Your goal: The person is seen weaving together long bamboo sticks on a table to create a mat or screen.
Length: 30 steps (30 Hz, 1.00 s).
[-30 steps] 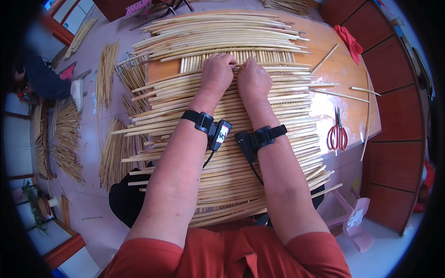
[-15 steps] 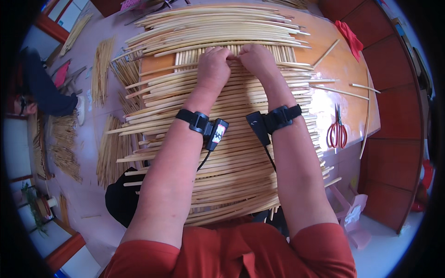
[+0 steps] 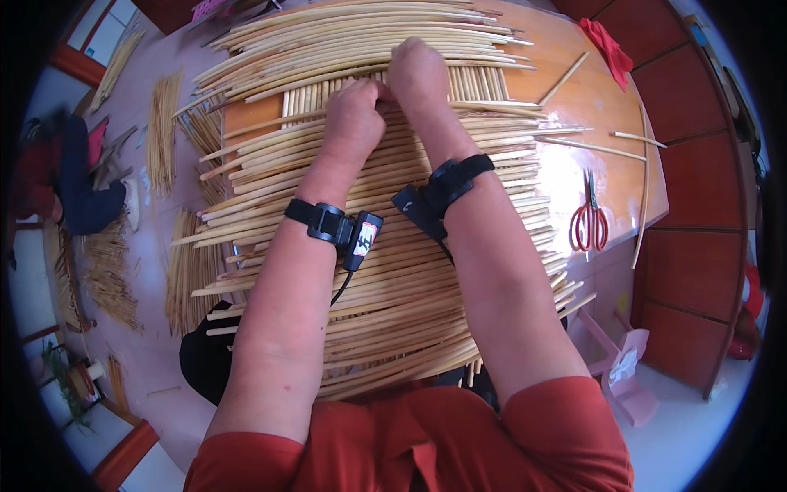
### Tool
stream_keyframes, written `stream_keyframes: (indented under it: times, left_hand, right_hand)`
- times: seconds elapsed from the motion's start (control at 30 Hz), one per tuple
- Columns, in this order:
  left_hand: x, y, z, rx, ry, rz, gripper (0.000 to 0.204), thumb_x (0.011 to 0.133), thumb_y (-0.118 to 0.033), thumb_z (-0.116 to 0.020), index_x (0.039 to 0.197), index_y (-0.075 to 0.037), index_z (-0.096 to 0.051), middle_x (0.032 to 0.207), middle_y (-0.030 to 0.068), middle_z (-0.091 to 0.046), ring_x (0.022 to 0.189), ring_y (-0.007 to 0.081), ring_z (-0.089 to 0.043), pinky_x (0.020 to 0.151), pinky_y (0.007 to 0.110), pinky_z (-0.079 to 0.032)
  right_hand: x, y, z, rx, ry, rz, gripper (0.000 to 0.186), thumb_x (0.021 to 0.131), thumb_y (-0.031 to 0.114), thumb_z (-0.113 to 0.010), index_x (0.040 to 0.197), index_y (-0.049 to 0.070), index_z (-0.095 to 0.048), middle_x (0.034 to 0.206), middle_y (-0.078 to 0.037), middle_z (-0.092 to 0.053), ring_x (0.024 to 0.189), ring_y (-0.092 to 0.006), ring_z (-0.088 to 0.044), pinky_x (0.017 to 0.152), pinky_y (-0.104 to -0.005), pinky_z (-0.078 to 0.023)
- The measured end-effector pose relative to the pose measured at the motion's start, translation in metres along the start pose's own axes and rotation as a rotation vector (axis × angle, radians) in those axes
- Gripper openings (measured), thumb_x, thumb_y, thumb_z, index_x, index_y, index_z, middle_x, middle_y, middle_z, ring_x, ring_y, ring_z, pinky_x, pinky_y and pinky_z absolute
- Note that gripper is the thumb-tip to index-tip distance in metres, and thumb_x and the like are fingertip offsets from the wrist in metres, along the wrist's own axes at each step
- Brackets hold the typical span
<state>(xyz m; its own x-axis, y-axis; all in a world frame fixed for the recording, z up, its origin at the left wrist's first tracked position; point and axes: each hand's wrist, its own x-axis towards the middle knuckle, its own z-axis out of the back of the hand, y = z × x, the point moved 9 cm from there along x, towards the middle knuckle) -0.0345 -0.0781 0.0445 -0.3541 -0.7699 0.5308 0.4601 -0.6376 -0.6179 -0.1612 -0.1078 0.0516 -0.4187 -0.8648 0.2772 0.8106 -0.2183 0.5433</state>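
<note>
Many long pale wooden rods [image 3: 369, 189] lie side by side across the tabletop, with a band of crosswise rods [image 3: 484, 84] showing between two groups. My left hand [image 3: 354, 115] is closed at the near edge of that band, its fingertips bent in among the rods; what it grips is hidden. My right hand [image 3: 418, 75] is closed a little farther forward and to the right, over the band and the far rods [image 3: 344, 33]; its fingertips are hidden. Each forearm wears a black strap with a small device and cable.
Red-handled scissors [image 3: 589, 225], loose rods [image 3: 590, 146] and a red cloth [image 3: 605, 41] lie right on the wooden table [image 3: 623, 189]. A co-worker [image 3: 86, 189] sits at the left among rod bundles [image 3: 162, 131]. A pink chair [image 3: 623, 385] stands lower right, beside wooden cabinets [image 3: 684, 197].
My right hand has moved forward and leftward, now reaching farther than my left. My left hand has shifted slightly forward and left. The co-worker at the left has shifted further into view.
</note>
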Motion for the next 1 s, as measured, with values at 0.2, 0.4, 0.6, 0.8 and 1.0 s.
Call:
stream_keyframes:
  times: [0.2, 0.4, 0.6, 0.8, 1.0]
  left_hand:
    - [-0.001, 0.001, 0.020, 0.103, -0.150, -0.047, 0.023, 0.071, 0.002, -0.059, 0.081, -0.013, -0.073, 0.080, 0.0057, -0.065, 0.084, 0.0286, -0.059, 0.077, 0.040, -0.048]
    - [-0.003, -0.008, 0.001, 0.163, -0.120, -0.020, 0.020, 0.071, -0.001, -0.061, 0.076, -0.015, -0.074, 0.084, 0.0037, -0.062, 0.092, 0.0275, -0.056, 0.083, 0.041, -0.045]
    - [-0.002, -0.005, 0.001, 0.176, -0.040, -0.006, 0.021, 0.072, -0.001, -0.059, 0.078, -0.015, -0.073, 0.093, 0.0009, -0.064, 0.097, 0.0263, -0.054, 0.089, 0.041, -0.043]
    - [0.001, -0.009, -0.008, 0.116, 0.008, -0.188, 0.016, 0.070, -0.003, -0.060, 0.076, -0.013, -0.071, 0.081, 0.0026, -0.066, 0.086, 0.0282, -0.058, 0.083, 0.039, -0.048]
    - [-0.001, -0.001, -0.006, 0.083, 0.098, -0.205, 0.020, 0.076, -0.005, -0.061, 0.090, -0.013, -0.072, 0.088, 0.0052, -0.070, 0.095, 0.0316, -0.060, 0.088, 0.040, -0.048]
  right_hand:
    - [0.014, -0.020, -0.006, 0.547, 0.101, -0.207, 0.020, 0.096, 0.017, -0.051, 0.090, -0.001, -0.059, 0.066, -0.008, -0.059, 0.066, -0.0118, -0.061, 0.049, -0.0303, -0.051]
    - [-0.005, -0.046, -0.006, 1.009, 0.163, -0.386, 0.015, 0.093, 0.012, -0.057, 0.091, -0.003, -0.060, 0.071, -0.005, -0.055, 0.061, -0.0153, -0.057, 0.057, -0.0305, -0.060]
    - [-0.009, -0.034, -0.013, 1.061, 0.098, -0.250, 0.010, 0.094, 0.006, -0.055, 0.088, -0.002, -0.058, 0.068, -0.004, -0.052, 0.057, -0.0116, -0.056, 0.057, -0.0283, -0.059]
    - [-0.026, -0.047, 0.015, 1.228, -0.261, -0.068, 0.007, 0.094, 0.000, -0.053, 0.087, -0.001, -0.054, 0.069, -0.005, -0.052, 0.055, -0.0104, -0.052, 0.051, -0.0306, -0.059]
    - [-0.022, -0.046, 0.010, 1.058, -0.265, -0.107, 0.007, 0.093, 0.003, -0.056, 0.092, -0.003, -0.061, 0.075, -0.007, -0.062, 0.067, -0.0128, -0.061, 0.057, -0.0288, -0.057]
